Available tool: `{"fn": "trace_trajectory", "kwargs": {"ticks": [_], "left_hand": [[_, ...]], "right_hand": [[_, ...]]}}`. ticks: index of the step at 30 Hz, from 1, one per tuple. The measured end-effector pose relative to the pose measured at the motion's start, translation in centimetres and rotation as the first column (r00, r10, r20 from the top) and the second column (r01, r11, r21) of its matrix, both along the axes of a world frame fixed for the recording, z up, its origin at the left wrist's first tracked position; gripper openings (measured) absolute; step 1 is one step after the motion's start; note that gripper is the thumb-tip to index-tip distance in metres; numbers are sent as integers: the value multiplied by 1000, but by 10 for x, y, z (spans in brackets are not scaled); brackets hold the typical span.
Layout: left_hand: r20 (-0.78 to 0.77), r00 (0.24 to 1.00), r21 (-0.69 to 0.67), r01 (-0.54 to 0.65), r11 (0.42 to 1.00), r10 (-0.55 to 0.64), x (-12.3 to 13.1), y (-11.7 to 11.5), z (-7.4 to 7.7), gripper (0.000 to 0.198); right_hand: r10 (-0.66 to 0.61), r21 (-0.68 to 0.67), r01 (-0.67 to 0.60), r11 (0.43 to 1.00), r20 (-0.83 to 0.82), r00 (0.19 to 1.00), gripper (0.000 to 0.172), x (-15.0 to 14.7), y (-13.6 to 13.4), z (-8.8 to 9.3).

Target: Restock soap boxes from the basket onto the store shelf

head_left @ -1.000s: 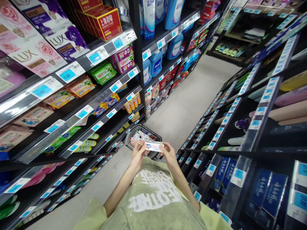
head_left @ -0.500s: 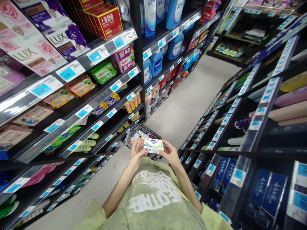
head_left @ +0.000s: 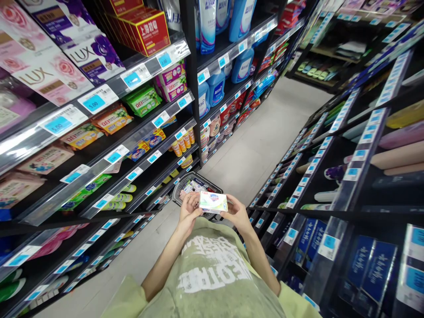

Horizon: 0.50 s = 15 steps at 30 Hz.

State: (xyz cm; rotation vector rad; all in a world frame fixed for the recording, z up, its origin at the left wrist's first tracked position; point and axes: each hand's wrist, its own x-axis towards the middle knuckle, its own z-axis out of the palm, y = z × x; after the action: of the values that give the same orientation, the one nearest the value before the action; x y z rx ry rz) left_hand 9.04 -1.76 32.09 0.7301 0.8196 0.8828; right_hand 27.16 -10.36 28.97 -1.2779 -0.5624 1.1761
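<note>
A small white and green soap box [head_left: 213, 202] is held in front of my chest, its printed face turned up toward me. My left hand [head_left: 188, 212] grips its left end with curled fingers. My right hand [head_left: 236, 211] grips its right end the same way. Just beyond the box, on the floor, stands a dark shopping basket [head_left: 185, 181] with several packets inside, partly hidden by my hands.
Black shelves line the aisle on both sides. On the left are boxed soaps [head_left: 56, 79], a red carton [head_left: 145, 28], blue detergent bottles [head_left: 215, 86] and small jars [head_left: 183, 143]. On the right are rolled mats [head_left: 397, 154] and dark blue packs [head_left: 371, 265]. A grey floor [head_left: 265, 137] runs ahead.
The soap box has turned in my hands from edge-on to face-up. Both hands kept hold and shifted slightly toward my body.
</note>
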Motion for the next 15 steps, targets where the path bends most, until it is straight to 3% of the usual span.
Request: {"fn": "trace_trajectory", "kwargs": {"ticks": [6, 12, 15], "left_hand": [[55, 998, -10, -31, 999, 32, 5, -2, -2, 83], [-42, 993, -199, -114, 973, 108, 13, -1, -19, 49], [-56, 990, -223, -138, 965, 129, 11, 1, -26, 45]], "right_hand": [[-53, 110, 46, 993, 56, 997, 70, -5, 2, 5], [-104, 137, 65, 988, 303, 947, 64, -11, 6, 7], [-94, 155, 45, 987, 330, 939, 64, -14, 5, 3]]}}
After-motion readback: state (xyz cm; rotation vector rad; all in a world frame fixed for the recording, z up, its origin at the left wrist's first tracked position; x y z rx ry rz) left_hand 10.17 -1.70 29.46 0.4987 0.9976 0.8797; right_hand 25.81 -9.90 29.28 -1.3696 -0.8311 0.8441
